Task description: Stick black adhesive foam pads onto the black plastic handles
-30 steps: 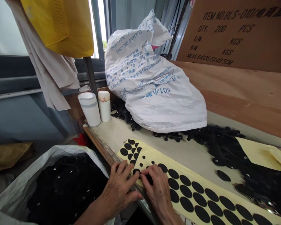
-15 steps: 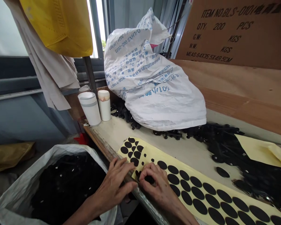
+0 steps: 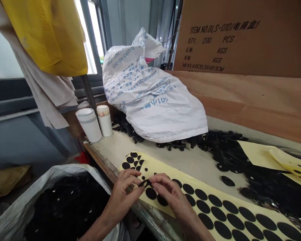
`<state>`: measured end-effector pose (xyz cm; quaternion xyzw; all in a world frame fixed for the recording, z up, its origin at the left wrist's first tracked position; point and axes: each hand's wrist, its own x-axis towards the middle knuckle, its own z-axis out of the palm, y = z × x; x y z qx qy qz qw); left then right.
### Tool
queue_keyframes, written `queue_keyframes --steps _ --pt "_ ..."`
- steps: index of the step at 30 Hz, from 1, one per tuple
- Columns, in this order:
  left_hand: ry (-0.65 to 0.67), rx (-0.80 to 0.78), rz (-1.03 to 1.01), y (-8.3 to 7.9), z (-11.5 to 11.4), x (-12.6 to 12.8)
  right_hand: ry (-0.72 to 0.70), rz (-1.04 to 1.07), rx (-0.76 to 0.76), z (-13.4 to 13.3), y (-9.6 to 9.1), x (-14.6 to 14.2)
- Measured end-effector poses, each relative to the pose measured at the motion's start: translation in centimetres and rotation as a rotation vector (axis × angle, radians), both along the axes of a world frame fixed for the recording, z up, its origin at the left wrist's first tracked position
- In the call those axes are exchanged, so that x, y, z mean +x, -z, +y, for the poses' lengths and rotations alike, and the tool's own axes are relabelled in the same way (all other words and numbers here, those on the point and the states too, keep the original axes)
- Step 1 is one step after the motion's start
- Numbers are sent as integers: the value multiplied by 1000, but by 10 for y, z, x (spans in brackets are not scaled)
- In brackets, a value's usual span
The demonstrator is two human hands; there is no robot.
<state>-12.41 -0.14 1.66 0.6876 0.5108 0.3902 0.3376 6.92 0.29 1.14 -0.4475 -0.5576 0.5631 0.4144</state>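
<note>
Fingers [image 3: 163,179] sitting nearly closed, left hand [image 3: 124,190] and right hand [image 3: 176,194] pinching opposite ends of a kinda bent black piece [image 3: 146,182], yellow sheet [image 3: 151,162] lying underneath on the bench [image 3: 198,160]

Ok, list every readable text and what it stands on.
Cardboard box: "ITEM NO.BLS-010(电商盒)"
Same box: "QTY: 200 PCS"
Same box: "G.W: KGS"
Same box: "N.W: KGS"
Same box: "MEAS:64X35.5X49.5CM"
White sack: "Q/LHXS 002-2023"
Remaining sack print: too small, creased or blurred to read surely.
</note>
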Motion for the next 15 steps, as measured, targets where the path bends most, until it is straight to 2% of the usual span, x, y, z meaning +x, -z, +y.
queue_keyframes --steps 3,5,9,12,15 --pt "-67 -174 -173 -3 7 16 241 125 -99 -1 7 5" --pt "-61 -251 -238 -6 10 29 290 86 -71 -3 7 13" --pt "45 -291 -259 -10 14 56 294 -86 85 -9 1 34" --pt "143 -290 -204 -8 21 75 411 -161 234 -16 -1 46" --pt "191 -193 -76 0 41 91 592 -288 515 -25 -1 54"
